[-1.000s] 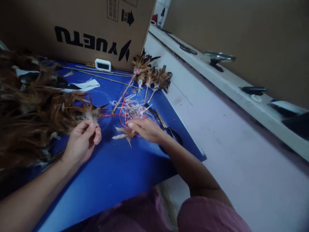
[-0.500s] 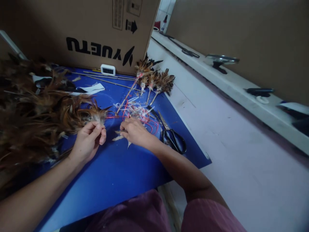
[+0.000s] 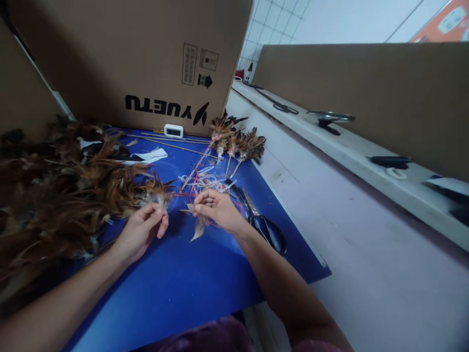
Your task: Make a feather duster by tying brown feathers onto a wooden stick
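My left hand [image 3: 141,232] is closed in a pinch at the pale, fluffy base of some brown feathers [image 3: 161,197], which merge with the pile behind them. A short distance to the right, my right hand [image 3: 220,210] pinches a few small pale feathers [image 3: 199,230] that hang from its fingertips. Past the right hand lies a tangle of white and pink string [image 3: 205,180], partly covered by that hand. Black-handled scissors [image 3: 269,231] rest on the blue table [image 3: 176,288] beside my right wrist.
A large heap of brown feathers [image 3: 73,195] covers the left side. Feather dusters on thin sticks [image 3: 252,146] lie at the back right, near a small white digital timer [image 3: 173,130]. Behind stands a cardboard box [image 3: 154,54]; a ledge [image 3: 344,151] with tools runs along the right.
My right hand has lifted off the table beside the string, with small pale feathers now hanging from its fingers. The left hand keeps its pinch. The view has tilted up.
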Demonstrator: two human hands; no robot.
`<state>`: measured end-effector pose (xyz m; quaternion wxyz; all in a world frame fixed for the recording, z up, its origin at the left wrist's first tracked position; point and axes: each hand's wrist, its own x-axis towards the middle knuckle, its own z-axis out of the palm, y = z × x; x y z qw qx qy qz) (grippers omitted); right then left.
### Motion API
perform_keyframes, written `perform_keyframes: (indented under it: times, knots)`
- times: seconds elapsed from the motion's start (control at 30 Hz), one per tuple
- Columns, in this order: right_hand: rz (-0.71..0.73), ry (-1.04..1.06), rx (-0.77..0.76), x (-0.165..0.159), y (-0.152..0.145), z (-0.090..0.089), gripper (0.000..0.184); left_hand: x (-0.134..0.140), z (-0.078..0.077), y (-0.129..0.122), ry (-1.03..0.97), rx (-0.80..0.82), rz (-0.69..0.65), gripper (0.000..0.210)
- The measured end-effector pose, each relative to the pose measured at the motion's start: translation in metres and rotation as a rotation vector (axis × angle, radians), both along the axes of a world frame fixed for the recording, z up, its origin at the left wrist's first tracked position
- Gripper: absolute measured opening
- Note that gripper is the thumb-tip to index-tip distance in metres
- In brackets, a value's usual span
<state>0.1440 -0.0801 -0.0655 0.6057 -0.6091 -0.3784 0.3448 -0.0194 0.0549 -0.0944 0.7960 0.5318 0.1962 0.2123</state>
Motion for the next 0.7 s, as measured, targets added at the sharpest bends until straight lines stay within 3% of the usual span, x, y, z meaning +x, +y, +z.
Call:
perform_keyframes:
  times: [0.07,0.17,0.23,0.4,0.7]
  knots:
    - [-0.01,0.03,0.009,0.001,0.001,-0.004,0.024,0.0,0.0,0.0,0.016,0.015,-0.008,0.023]
    - [-0.026,-0.08,0.03,-0.001,0.003,-0.009,0.015,0.0,0.001,-0.002,0.037,0.033,-0.013,0.025]
    - [-0.047,-0.26,0.059,-0.004,0.004,-0.011,0.008,-0.001,0.002,-0.002,0.048,0.044,-0.022,0.026]
    - [-0.107,-0.76,0.146,-0.016,0.001,-0.011,0.012,-0.002,0.001,-0.002,0.066,0.01,-0.085,0.027]
    - [-0.13,-1.323,0.217,-0.023,-0.005,-0.015,0.021,-0.003,0.001,-0.006,0.099,-0.128,-0.199,0.026]
